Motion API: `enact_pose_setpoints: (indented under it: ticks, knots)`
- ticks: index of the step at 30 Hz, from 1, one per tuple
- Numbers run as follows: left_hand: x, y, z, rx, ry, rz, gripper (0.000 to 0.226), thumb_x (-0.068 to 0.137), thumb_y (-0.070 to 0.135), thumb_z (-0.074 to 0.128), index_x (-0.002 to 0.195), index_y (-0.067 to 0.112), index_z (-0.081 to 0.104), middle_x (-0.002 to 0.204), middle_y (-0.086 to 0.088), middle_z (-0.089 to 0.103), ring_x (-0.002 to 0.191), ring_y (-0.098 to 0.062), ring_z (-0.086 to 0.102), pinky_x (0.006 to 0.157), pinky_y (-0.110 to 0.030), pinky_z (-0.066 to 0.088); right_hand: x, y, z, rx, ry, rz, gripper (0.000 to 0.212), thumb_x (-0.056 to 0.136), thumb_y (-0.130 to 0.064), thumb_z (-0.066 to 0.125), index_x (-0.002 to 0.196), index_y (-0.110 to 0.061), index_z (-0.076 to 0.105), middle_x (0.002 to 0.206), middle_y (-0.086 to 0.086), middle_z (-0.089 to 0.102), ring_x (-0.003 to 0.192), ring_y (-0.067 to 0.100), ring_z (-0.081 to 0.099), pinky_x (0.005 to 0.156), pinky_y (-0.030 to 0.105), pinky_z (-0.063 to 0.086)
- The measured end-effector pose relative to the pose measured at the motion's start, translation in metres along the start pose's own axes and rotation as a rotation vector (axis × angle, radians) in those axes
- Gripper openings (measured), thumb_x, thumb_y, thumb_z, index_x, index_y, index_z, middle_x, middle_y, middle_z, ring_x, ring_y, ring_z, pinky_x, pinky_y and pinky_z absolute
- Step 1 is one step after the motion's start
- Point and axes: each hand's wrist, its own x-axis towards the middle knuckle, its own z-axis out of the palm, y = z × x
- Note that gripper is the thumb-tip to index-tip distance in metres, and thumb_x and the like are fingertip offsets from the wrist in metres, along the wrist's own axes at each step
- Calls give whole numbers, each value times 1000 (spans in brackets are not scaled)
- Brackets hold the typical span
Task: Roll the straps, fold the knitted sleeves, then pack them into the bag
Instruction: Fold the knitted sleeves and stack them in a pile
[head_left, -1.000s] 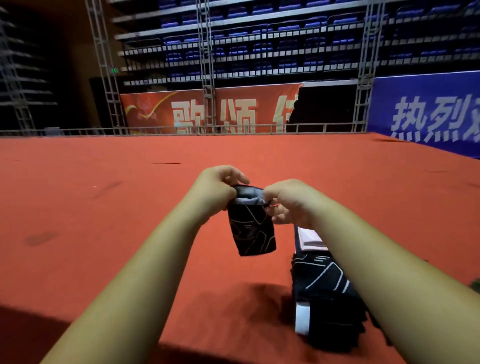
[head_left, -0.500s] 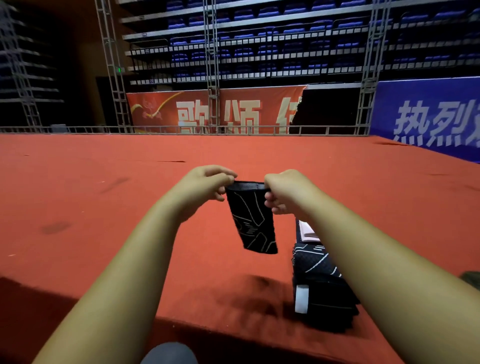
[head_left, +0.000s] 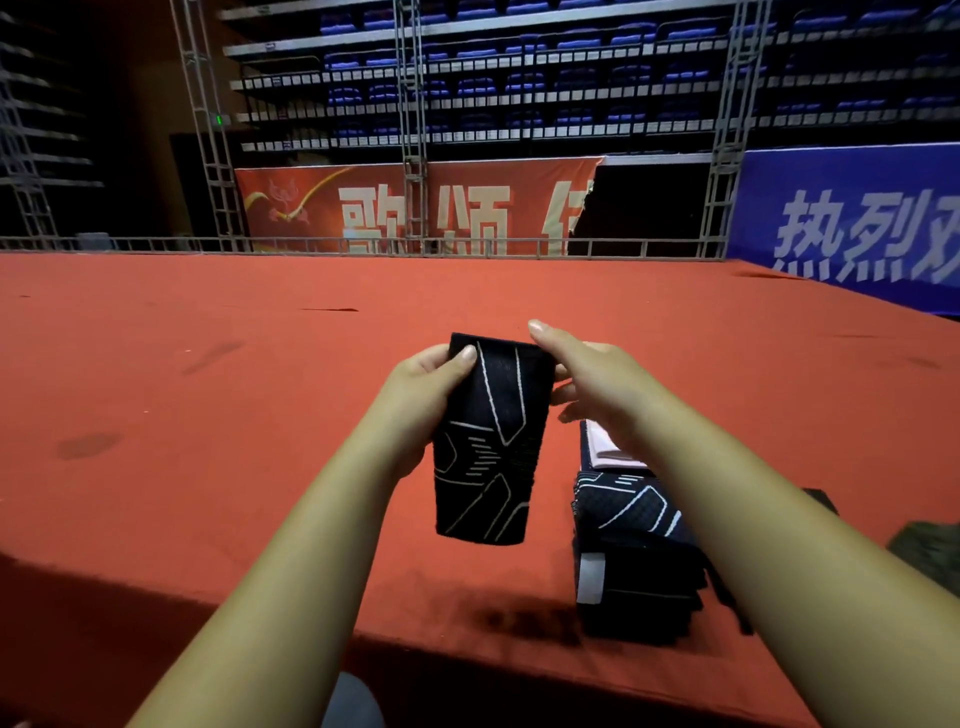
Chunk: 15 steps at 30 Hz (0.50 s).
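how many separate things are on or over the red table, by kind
knitted sleeve, gripped in the left hand: 1
pile of black patterned pieces (single pieces cannot be counted): 1
pale pink piece at the pile's far end: 1
dark thing at the right edge, too cut off to name: 1
total: 4

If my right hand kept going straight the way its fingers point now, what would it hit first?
The knitted sleeve: the right hand points forward-left at its top right corner, while the left hand holds it up. Whether they already touch is unclear.
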Motion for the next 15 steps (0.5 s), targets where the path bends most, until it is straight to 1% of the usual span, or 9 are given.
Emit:
enact_pose_setpoints:
  ticks: [1,2,4,6,8,9,11,13,15]
  knots:
    - [-2,2,2,-29,16,-7,28,109,28,60,123,9,76,117,-18,79,103,-31,76,89,-40,57,-7,3,3,64,-63,-13,45,100,-56,67,107,-14,80,98,3,78,81,24,67,73,39,54]
    - [-4,4,3,-45,41,-24,29,109,29,60,120,7,76,115,-17,80,101,-31,76,88,-39,57,-12,7,7,136,-100,-23,37,103,-47,67,109,-13,80,99,5,78,83,25,70,75,39,58]
    - [-11,8,5,-17,101,-75,32,109,34,59,111,8,78,103,-12,82,87,-25,75,74,-32,55,-17,17,15,198,-74,-12,25,105,-33,68,108,-11,78,95,7,76,79,25,70,67,34,63]
    - [-19,9,6,59,140,-133,41,108,45,58,108,9,78,94,-8,81,76,-22,72,65,-27,52,-17,27,23,206,20,11,29,104,-33,69,106,-5,78,89,9,77,74,25,72,62,35,63]
    - [-30,6,2,137,118,-211,48,105,56,59,106,13,79,88,-4,78,69,-20,70,64,-28,54,-16,37,29,217,100,26,33,103,-35,70,100,-3,77,82,9,77,70,25,72,60,34,60]
    - [-37,3,0,171,84,-236,46,104,57,60,106,15,78,88,-1,77,68,-18,69,62,-28,55,-15,42,32,228,134,34,36,102,-36,71,98,-1,76,80,10,77,69,25,71,60,33,58]
    - [-49,-8,-5,184,39,-237,34,103,46,68,121,18,73,99,-1,79,73,-15,72,60,-27,56,-12,51,35,286,181,71,39,102,-33,72,99,5,74,83,14,77,72,27,72,64,36,58]
    - [-57,-21,-7,79,53,-210,42,101,30,74,140,22,60,116,-8,79,82,-18,76,61,-29,57,-10,60,38,420,194,149,35,103,-29,72,105,6,74,93,16,80,81,30,78,70,41,62]
    - [-62,-33,-6,-19,111,-157,48,101,20,73,146,24,54,116,-16,77,83,-22,75,63,-31,58,-12,66,42,555,150,204,34,104,-29,72,116,2,72,104,18,82,93,33,81,77,46,65]
